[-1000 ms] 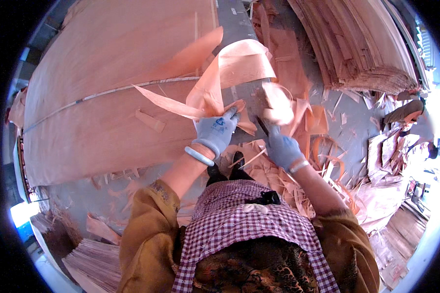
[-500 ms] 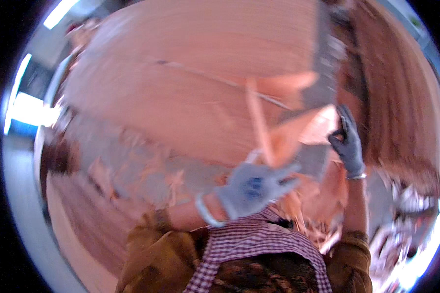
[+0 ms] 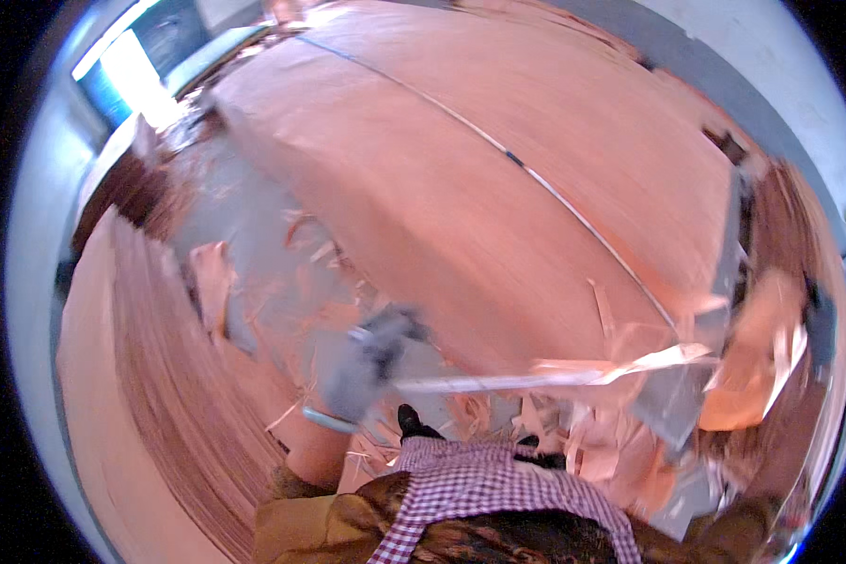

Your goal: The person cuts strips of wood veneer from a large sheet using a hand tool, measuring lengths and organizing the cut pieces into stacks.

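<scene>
My left hand [image 3: 367, 362], in a grey glove with dark fingers, is low left of the middle, over the littered floor near the stack's edge. Motion smears its fingers. A pale narrow strip [image 3: 508, 381] runs from beside it toward the right; whether the hand touches it I cannot tell. At the far right my right hand [image 3: 820, 320], gloved and blurred, grips an orange piece of thin wood veneer [image 3: 752, 362]. Before me lies a broad stack of reddish veneer sheets [image 3: 423, 197], crossed by a long thin stick [image 3: 573, 211] with dark bands.
Layered veneer stacks stand at my left [image 3: 174, 376] and at the right [image 3: 785, 226]. Torn veneer scraps [image 3: 611, 442] litter the grey floor [image 3: 244, 207] around my feet. A bright opening [image 3: 136, 75] shows at the far left.
The view has swung round to the right. My left hand has moved left, away from the veneer piece. My right hand has carried that piece out to the right.
</scene>
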Action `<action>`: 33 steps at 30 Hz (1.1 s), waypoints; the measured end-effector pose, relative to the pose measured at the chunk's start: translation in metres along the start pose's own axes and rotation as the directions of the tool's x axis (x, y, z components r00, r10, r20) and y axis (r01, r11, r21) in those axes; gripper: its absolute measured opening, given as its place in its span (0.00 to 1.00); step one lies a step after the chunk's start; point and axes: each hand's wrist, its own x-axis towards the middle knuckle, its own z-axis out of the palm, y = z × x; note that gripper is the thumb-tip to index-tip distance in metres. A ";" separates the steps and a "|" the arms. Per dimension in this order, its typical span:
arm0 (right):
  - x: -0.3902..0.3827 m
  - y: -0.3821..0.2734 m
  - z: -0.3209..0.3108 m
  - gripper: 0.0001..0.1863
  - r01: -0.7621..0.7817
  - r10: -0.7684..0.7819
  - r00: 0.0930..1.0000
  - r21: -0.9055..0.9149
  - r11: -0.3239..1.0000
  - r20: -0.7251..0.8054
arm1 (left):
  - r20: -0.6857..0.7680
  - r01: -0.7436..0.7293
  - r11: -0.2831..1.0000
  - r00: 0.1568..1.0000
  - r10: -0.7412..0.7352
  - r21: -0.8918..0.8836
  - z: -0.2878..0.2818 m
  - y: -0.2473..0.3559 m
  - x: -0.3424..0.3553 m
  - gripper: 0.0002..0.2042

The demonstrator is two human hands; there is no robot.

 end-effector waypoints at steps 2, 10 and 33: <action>0.053 -0.109 -0.036 0.24 0.178 -0.179 0.977 0.014 0.984 0.112 | -0.249 -0.262 0.856 0.955 0.162 -0.447 -0.078 -0.023 0.012 0.16; 0.117 -0.428 0.023 0.10 0.586 -0.574 0.802 -0.028 0.810 0.165 | -0.392 -0.473 0.467 0.881 0.264 -0.747 -0.310 0.014 0.047 0.19; 0.002 -0.820 0.313 0.33 0.296 -0.852 0.322 0.811 0.504 0.412 | -0.385 -0.453 0.371 0.890 0.245 -0.810 -0.474 0.061 0.213 0.16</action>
